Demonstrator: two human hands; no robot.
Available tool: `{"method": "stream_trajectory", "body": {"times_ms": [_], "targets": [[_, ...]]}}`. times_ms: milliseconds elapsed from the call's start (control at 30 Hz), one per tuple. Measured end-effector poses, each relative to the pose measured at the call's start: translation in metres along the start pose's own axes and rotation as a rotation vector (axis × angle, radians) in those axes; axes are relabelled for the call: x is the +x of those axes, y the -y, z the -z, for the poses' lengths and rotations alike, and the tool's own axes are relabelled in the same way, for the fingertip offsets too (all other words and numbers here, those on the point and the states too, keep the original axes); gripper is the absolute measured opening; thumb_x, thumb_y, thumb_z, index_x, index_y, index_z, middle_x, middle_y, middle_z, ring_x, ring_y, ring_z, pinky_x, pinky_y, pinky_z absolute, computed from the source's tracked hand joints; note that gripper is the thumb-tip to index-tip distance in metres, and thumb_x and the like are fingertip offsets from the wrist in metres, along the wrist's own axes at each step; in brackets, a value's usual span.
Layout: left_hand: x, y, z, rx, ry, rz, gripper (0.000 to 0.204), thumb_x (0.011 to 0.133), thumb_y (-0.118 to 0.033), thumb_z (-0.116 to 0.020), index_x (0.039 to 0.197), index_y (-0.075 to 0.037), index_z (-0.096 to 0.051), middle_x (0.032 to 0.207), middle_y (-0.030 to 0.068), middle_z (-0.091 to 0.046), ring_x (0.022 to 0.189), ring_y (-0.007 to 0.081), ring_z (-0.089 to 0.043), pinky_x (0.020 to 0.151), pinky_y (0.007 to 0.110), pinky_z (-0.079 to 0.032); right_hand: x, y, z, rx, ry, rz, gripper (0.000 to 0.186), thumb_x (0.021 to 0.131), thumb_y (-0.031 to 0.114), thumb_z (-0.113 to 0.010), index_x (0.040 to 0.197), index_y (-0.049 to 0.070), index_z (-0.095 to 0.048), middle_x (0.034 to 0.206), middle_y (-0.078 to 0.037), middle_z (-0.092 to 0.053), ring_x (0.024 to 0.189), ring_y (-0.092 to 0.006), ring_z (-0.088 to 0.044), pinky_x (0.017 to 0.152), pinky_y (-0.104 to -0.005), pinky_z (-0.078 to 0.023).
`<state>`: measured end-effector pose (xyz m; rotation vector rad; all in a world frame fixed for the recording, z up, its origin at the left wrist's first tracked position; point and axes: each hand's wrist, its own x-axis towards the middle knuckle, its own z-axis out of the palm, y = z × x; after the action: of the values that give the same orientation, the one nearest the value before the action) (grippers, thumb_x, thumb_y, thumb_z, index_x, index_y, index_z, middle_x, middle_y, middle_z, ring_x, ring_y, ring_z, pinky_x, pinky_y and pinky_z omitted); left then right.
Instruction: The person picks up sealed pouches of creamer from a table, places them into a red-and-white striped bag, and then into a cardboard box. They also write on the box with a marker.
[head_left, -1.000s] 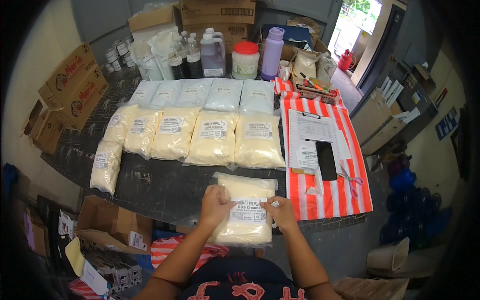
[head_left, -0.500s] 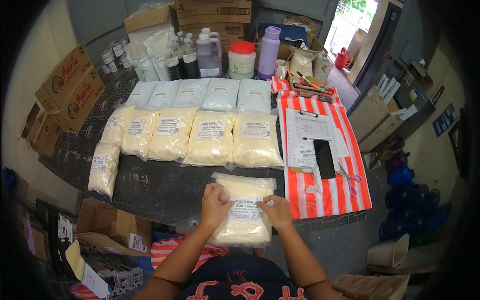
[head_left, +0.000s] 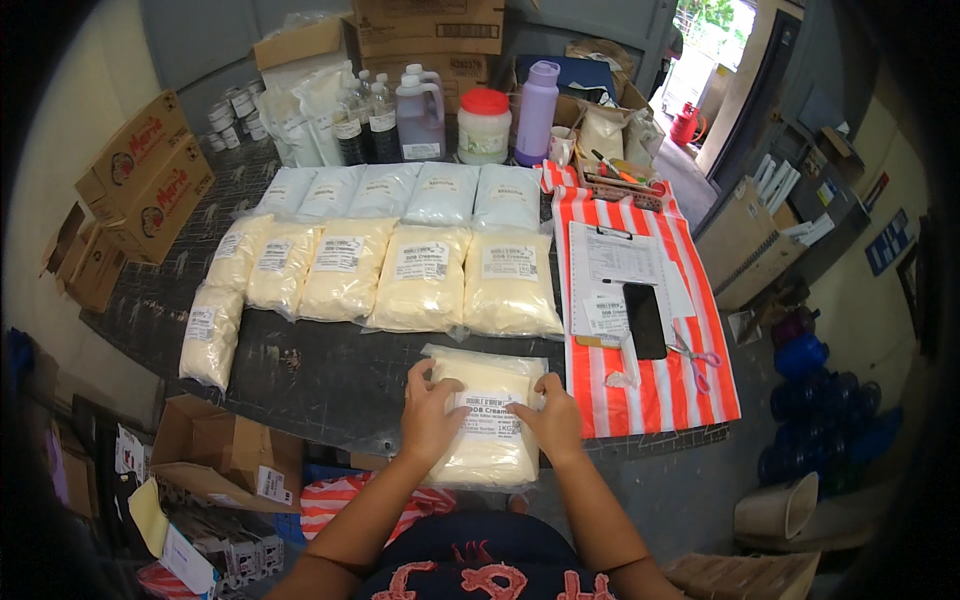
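Has the cream-coloured pouch (head_left: 485, 465) lying flat at the near edge of the desk (head_left: 340, 385), between the left hand (head_left: 430, 415) and the right hand (head_left: 555, 418), touching both. Rests the left hand unclenched at the pouch's left side, with the thumb beside the white label (head_left: 488, 412); rests the right hand likewise unclenched at the right side, with the thumb on the label. Beyond, shows filled cream-coloured pouches (head_left: 418, 285) in a row, then paler pouches (head_left: 440, 195). Farther back, shows clear bottles (head_left: 383, 125) with dark liquid low inside, a jug (head_left: 420, 125) of brownish-purple liquid and a red-lidded jar (head_left: 485, 140) with pale contents. Compared with half a second ago, spreads both hands' fingers wider from the thumbs, leaving the pouch in nearly the same place. Now includes a person (head_left: 672, 45) by the doorway.
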<state>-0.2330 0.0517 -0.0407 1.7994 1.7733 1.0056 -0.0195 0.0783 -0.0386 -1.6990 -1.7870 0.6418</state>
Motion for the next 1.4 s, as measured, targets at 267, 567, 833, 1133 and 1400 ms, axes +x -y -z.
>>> {"method": "stream_trajectory", "body": {"times_ms": [267,567,833,1133,1400], "targets": [[-0.023,-0.006,-0.002,0.570,0.219,-0.142,0.080,0.090,-0.053,-0.067,0.153,-0.011,-0.040,0.163,0.0237,-0.022,0.146,0.0471,-0.025,0.116,0.056,-0.028,-0.028,0.001,0.011,-0.162,0.251,0.028,0.046,0.094,0.026,-0.068,0.139,0.017,-0.059,0.103,-0.016,-0.065,0.091,-0.0367,-0.065,0.077,-0.0445,-0.052],[-0.033,0.030,-0.005,-0.194,0.116,0.432,0.110,0.078,-0.045,-0.083,0.157,0.002,-0.021,0.149,0.0335,-0.041,0.135,0.0486,-0.043,0.114,0.049,-0.036,-0.023,-0.051,-0.002,0.344,0.243,-0.197,0.042,0.084,0.025,-0.081,0.114,-0.002,-0.069,0.095,-0.010,-0.072,0.086,-0.0165,-0.066,0.076,-0.0313,-0.053],[-0.050,0.058,0.014,-0.284,0.067,0.504,0.109,0.070,-0.025,-0.090,0.158,-0.007,-0.028,0.138,0.0293,-0.052,0.129,0.0370,-0.053,0.109,0.042,-0.043,-0.030,-0.004,-0.007,0.697,0.458,-0.530,0.033,0.079,0.008,-0.084,0.100,0.002,-0.058,0.065,-0.004,-0.060,0.042,-0.0086,-0.047,0.036,-0.0264,-0.031],[-0.025,0.127,0.249,-0.255,-0.260,0.132,0.093,0.077,-0.014,-0.084,0.156,-0.007,-0.035,0.149,0.0240,-0.047,0.136,0.0319,-0.048,0.115,0.038,-0.036,0.007,0.180,-0.120,0.912,0.593,-0.168,0.039,0.079,0.013,-0.087,0.107,-0.001,-0.064,0.095,-0.009,-0.069,0.081,-0.0147,-0.064,0.071,-0.0292,-0.052],[0.025,0.224,0.313,0.637,-0.056,0.680,0.092,0.085,-0.047,-0.077,0.159,-0.015,-0.030,0.161,0.0303,-0.022,0.147,0.0472,-0.027,0.113,0.064,-0.031,0.053,0.244,-0.234,0.567,0.472,0.162,0.050,0.082,0.033,-0.081,0.113,-0.003,-0.066,0.092,-0.012,-0.067,0.086,-0.0224,-0.065,0.076,-0.0361,-0.053]]}}
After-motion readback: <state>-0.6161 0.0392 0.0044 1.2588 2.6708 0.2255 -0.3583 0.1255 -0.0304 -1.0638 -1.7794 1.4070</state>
